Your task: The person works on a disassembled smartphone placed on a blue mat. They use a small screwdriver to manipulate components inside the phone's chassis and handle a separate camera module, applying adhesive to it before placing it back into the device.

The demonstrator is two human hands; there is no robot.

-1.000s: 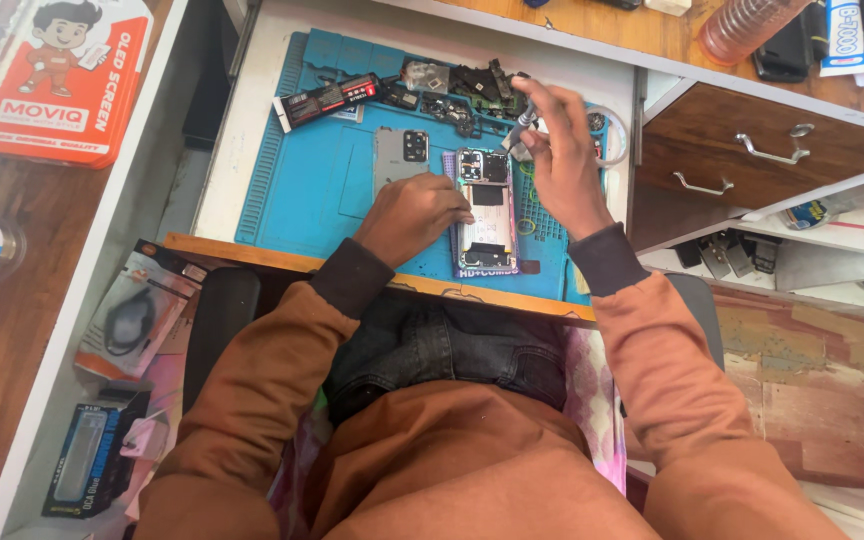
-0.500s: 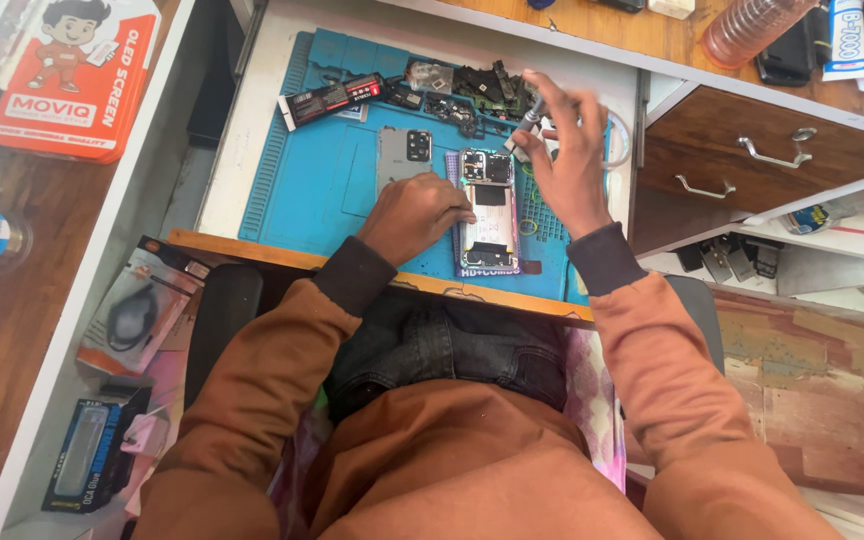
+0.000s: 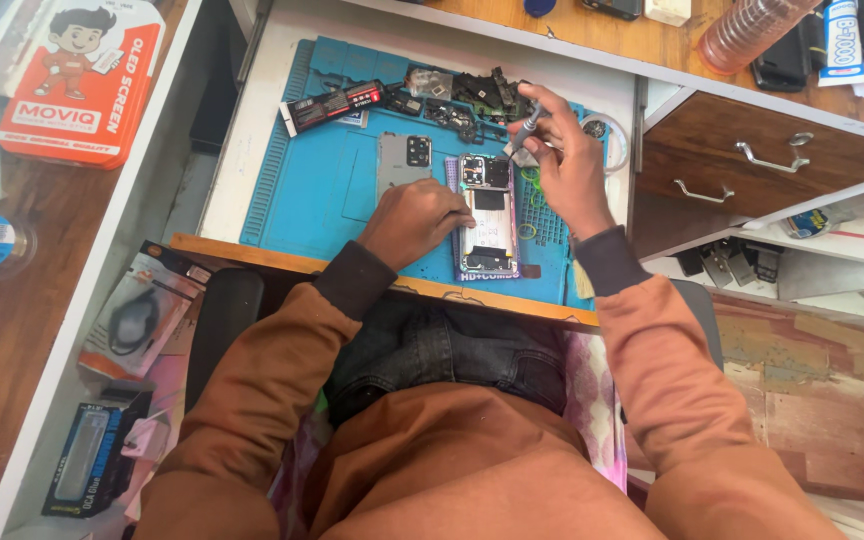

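Head view | my left hand point(image 3: 414, 222) presses flat on opened grey smartphone point(image 3: 488, 215) | my right hand point(image 3: 567, 165) pinches slim grey screwdriver point(image 3: 526, 127) | phone judged light, fragile; hold by edges.

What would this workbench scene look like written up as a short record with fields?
Setting: blue work mat on a white pull-out shelf, wooden drawers to the right
Left hand: rests on the mat, touching the opened phone
Right hand: raised over the phone's top end, holding a slim tool
Beside the phone: grey back cover, lying flat
Back of mat: loose dark phone parts, a black and red battery
Clothing: brown sweater sleeves, dark jeans
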